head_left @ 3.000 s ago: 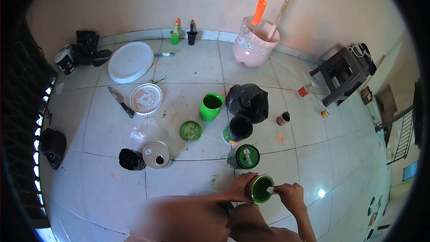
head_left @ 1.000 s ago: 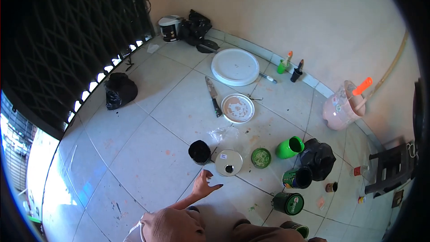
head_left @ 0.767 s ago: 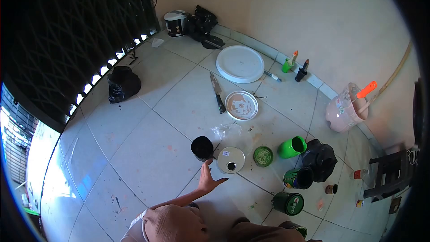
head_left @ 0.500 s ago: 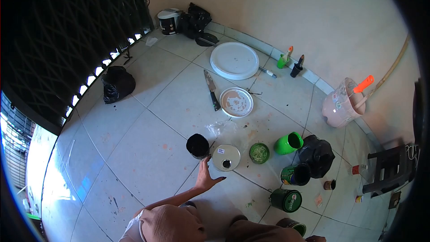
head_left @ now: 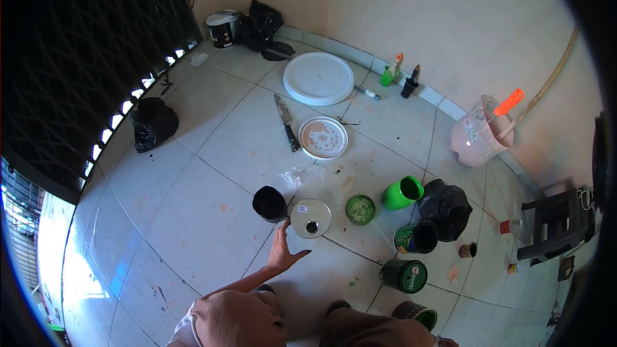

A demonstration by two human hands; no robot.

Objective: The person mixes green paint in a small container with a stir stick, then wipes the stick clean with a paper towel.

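My left hand point(head_left: 283, 252) reaches low over the floor, thumb spread away from the fingers and nothing in its grasp. Its fingertips are right at the lower left edge of a silver-lidded can point(head_left: 311, 217), which has a small white label and a round dark opening. Left of those fingertips stands a black-coated container point(head_left: 269, 204). To the can's right lies a green-stained lid point(head_left: 360, 209). At the bottom edge, only a sliver of my right hand point(head_left: 447, 342) shows beside my knee, its fingers hidden.
A bright green container point(head_left: 403, 193), a green paint can point(head_left: 404, 275) and a black bag point(head_left: 445, 209) stand on the right. Farther off are a knife point(head_left: 286, 123), a white lid point(head_left: 318, 78) and a pink bucket point(head_left: 475, 135) by the wall. A dark stool point(head_left: 556, 225) stands far right.
The head view has shifted, so the floor items appear a little farther left and higher. My left hand keeps its spread pose beside the silver-lidded can.
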